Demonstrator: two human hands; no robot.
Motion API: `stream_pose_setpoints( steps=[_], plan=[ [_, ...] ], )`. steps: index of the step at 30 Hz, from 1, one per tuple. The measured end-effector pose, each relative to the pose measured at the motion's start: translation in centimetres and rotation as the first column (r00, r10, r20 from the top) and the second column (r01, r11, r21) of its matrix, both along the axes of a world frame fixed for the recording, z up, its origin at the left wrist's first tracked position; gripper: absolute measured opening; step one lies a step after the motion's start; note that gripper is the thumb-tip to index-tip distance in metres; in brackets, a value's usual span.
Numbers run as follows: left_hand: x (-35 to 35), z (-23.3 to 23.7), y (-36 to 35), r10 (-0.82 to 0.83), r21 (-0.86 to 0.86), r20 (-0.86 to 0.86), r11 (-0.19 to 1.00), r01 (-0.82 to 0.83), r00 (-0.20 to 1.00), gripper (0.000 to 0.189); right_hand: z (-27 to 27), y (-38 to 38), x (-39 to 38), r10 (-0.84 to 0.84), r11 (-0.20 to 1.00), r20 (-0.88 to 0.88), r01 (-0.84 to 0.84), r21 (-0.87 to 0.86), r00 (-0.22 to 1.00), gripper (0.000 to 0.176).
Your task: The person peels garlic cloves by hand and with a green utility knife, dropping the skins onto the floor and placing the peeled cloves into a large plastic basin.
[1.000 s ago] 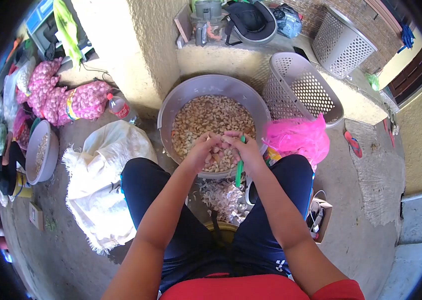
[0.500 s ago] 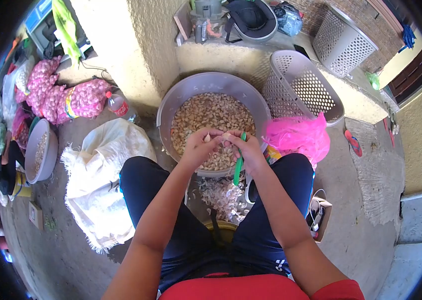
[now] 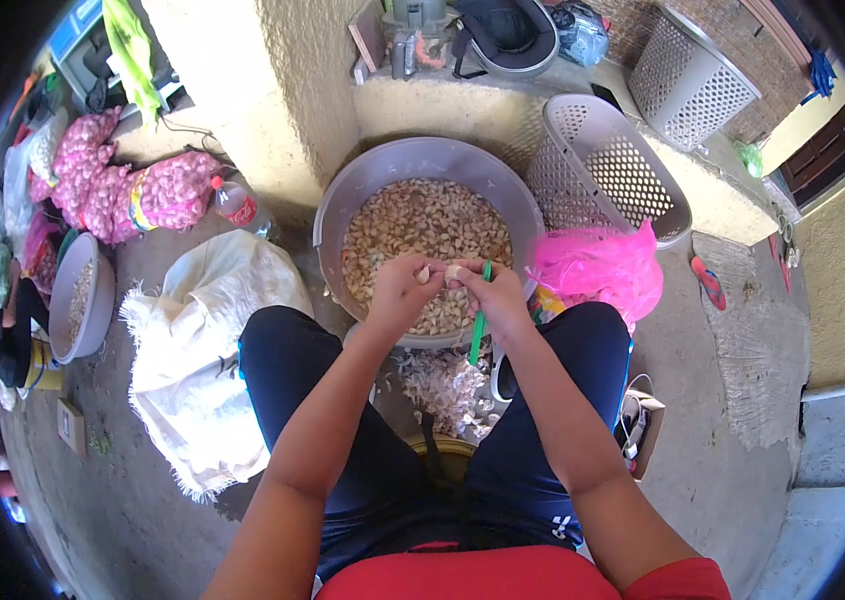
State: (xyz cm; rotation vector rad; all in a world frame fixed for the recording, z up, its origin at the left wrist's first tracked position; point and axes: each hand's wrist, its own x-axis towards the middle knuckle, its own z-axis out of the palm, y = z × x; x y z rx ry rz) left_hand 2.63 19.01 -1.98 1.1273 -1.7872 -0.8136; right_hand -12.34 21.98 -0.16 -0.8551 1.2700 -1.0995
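Note:
Over a big grey basin point(image 3: 333, 185) of garlic cloves point(image 3: 428, 215), my two hands are close together. My left hand point(image 3: 401, 290) is closed on a garlic clove point(image 3: 424, 274) near its thumb and index finger. My right hand point(image 3: 500, 297) grips a slim green knife point(image 3: 478, 335), whose handle points down toward my lap; the blade cannot be made out. A pale clove point(image 3: 454, 272) shows at the right fingertips, which meet the left ones. Loose garlic peelings point(image 3: 443, 390) lie on the floor between my legs, below the basin.
A white woven sack point(image 3: 208, 370) lies at left, a pink plastic bag point(image 3: 598, 270) at right. Behind that bag leans a perforated grey basket point(image 3: 578, 170). Pink net bags of garlic point(image 3: 168, 195), a cola bottle point(image 3: 240, 207) and a smaller basin point(image 3: 93, 325) are further left.
My hands stay together over the basin, with small finger movements. The green knife has tilted slightly in my right hand. The view has shifted a little.

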Motion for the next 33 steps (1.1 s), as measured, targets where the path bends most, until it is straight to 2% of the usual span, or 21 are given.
stream_pose_setpoints(
  steps=[2, 8, 11, 17, 20, 23, 26, 29, 33],
  plan=[
    [-0.3, -0.5, 0.2, 0.041, 0.076, -0.037, 0.996, -0.038, 0.998, 0.013, 0.1, 0.2, 0.2, -0.005, 1.0, -0.075, 0.004, -0.017, 0.997, 0.021],
    [-0.3, -1.5, -0.2, 0.018, 0.142, -0.057, 0.99, -0.01, 0.998, 0.012, -0.6, 0.2, 0.3, 0.003, 0.999, -0.148, -0.011, -0.052, 0.989, 0.019],
    [-0.4, -0.2, 0.0, 0.031, 0.445, -0.273, 0.89, 0.097, 0.962, 0.014, -0.3, 0.2, 0.1, -0.013, 1.0, 0.114, 0.012, 0.011, 0.993, 0.02],
    [-0.2, 0.4, -0.2, 0.057, 0.585, -0.452, 0.772, 0.248, 0.89, 0.012, 0.4, -0.2, -0.4, 0.017, 0.983, 0.405, -0.089, 0.158, 0.914, 0.021],
    [0.1, 0.5, -0.2, 0.116, 0.623, -0.548, 0.717, 0.312, 0.829, 0.011, 0.3, -0.6, -0.9, 0.09, 0.968, 0.47, -0.189, 0.167, 0.878, 0.019],
    [0.8, 0.6, -0.6, 0.082, 0.582, -0.54, 0.756, 0.3, 0.838, 0.013, 0.3, -0.6, -1.3, 0.07, 0.97, 0.578, -0.191, 0.151, 0.813, 0.018],
    [0.6, 1.8, 0.0, 0.092, 0.616, -0.505, 0.735, 0.284, 0.858, 0.015, 0.6, -0.6, -1.4, 0.08, 0.973, 0.512, -0.179, 0.148, 0.855, 0.019],
    [0.3, 2.7, 0.5, -0.017, 0.52, -0.392, 0.821, 0.237, 0.92, 0.016, 0.7, -0.3, -1.3, -0.012, 0.978, 0.491, -0.092, 0.189, 0.871, 0.015],
    [0.2, 0.5, 0.0, -0.162, 0.253, -0.269, 0.939, 0.232, 0.949, 0.016, 0.6, -0.4, -1.5, 0.033, 0.979, 0.381, -0.107, 0.173, 0.924, 0.017]
  ],
)
